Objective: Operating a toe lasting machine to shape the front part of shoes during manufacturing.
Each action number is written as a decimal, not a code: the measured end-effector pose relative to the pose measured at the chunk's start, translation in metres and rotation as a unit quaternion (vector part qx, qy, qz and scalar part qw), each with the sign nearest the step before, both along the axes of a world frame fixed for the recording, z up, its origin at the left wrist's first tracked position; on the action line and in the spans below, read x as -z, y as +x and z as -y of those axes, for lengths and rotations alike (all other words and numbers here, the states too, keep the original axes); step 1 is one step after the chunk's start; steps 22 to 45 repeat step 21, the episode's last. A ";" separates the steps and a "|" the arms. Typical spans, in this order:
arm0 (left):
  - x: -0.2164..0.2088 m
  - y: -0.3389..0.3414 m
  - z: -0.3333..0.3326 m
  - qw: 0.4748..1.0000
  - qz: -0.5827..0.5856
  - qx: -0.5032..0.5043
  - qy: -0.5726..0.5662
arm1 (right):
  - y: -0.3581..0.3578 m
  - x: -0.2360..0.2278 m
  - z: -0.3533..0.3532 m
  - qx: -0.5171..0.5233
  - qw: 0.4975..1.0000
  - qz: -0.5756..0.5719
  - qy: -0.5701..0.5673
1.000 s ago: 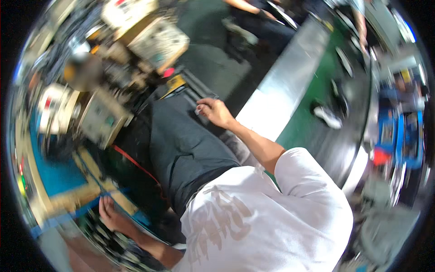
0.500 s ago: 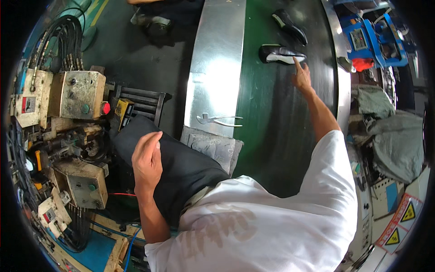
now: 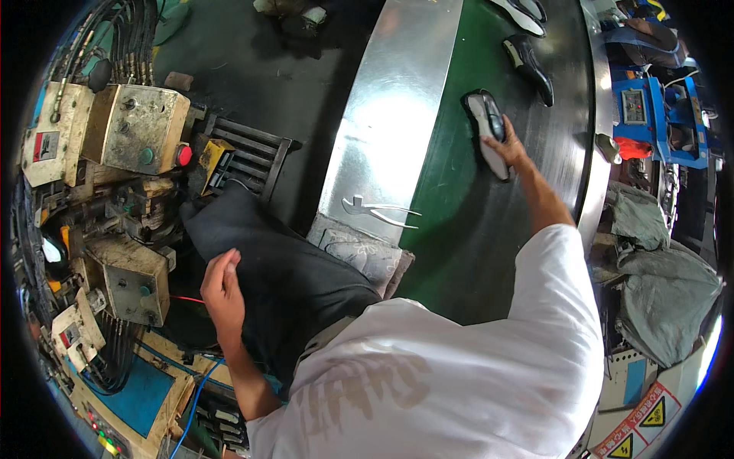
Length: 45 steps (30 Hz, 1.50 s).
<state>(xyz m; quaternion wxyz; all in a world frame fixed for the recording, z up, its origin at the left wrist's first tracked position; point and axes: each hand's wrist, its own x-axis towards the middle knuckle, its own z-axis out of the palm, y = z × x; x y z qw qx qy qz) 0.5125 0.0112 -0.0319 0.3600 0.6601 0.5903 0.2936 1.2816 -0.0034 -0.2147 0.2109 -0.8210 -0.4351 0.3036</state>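
My right hand (image 3: 511, 145) is stretched out over the green conveyor belt and grips a black shoe (image 3: 479, 115), thumb across its pale sole and fingers along the far side. The shoe is tipped so the sole shows. Farther along the belt lie a second black shoe (image 3: 533, 73) and, at the top edge, a shoe with a pale sole (image 3: 524, 14). My left hand (image 3: 223, 298) hovers over my dark-trousered leg, fingers loosely extended, holding nothing. Metal pincers (image 3: 375, 208) rest on the steel ledge (image 3: 390, 99), beside a folded grey cloth (image 3: 363, 256).
To my left stand grimy machine control boxes (image 3: 145, 126) with red and green buttons, hoses and a slatted dark stool (image 3: 248, 157). Beyond the belt's right rail are a blue machine frame (image 3: 661, 122), a red cloth (image 3: 633, 148) and grey covers (image 3: 661, 298).
My right hand went from pointing at a shoe to gripping it; that shoe has turned and come nearer. The view has shifted, and my left hand sits slightly lower and farther left.
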 end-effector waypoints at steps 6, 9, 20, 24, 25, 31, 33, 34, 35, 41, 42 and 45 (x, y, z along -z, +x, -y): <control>0.000 0.076 -0.036 0.988 0.046 0.143 0.043 | -0.170 -0.010 0.050 0.197 0.968 -0.139 0.071; -0.011 0.106 -0.047 0.975 0.085 0.199 0.055 | -0.218 -0.037 0.067 0.247 0.932 -0.261 0.042; -0.042 0.024 -0.070 0.972 0.017 0.154 0.176 | -0.487 -0.173 0.002 -0.260 0.934 -0.243 0.012; -0.044 -0.006 -0.063 0.979 -0.020 0.124 0.160 | -0.514 -0.199 -0.007 -0.322 0.914 -0.248 0.001; -0.044 -0.006 -0.063 0.979 -0.020 0.124 0.160 | -0.514 -0.199 -0.007 -0.322 0.914 -0.248 0.001; -0.044 -0.006 -0.063 0.979 -0.020 0.124 0.160 | -0.514 -0.199 -0.007 -0.322 0.914 -0.248 0.001; -0.044 -0.006 -0.063 0.979 -0.020 0.124 0.160 | -0.514 -0.199 -0.007 -0.322 0.914 -0.248 0.001; -0.044 -0.006 -0.063 0.979 -0.020 0.124 0.160 | -0.514 -0.199 -0.007 -0.322 0.914 -0.248 0.001; -0.044 -0.006 -0.063 0.979 -0.020 0.124 0.160 | -0.514 -0.199 -0.007 -0.322 0.914 -0.248 0.001; -0.044 -0.006 -0.063 0.979 -0.020 0.124 0.160 | -0.514 -0.199 -0.007 -0.322 0.914 -0.248 0.001; -0.044 -0.006 -0.063 0.979 -0.020 0.124 0.160 | -0.514 -0.199 -0.007 -0.322 0.914 -0.248 0.001; -0.044 -0.006 -0.063 0.979 -0.020 0.124 0.160 | -0.514 -0.199 -0.007 -0.322 0.914 -0.248 0.001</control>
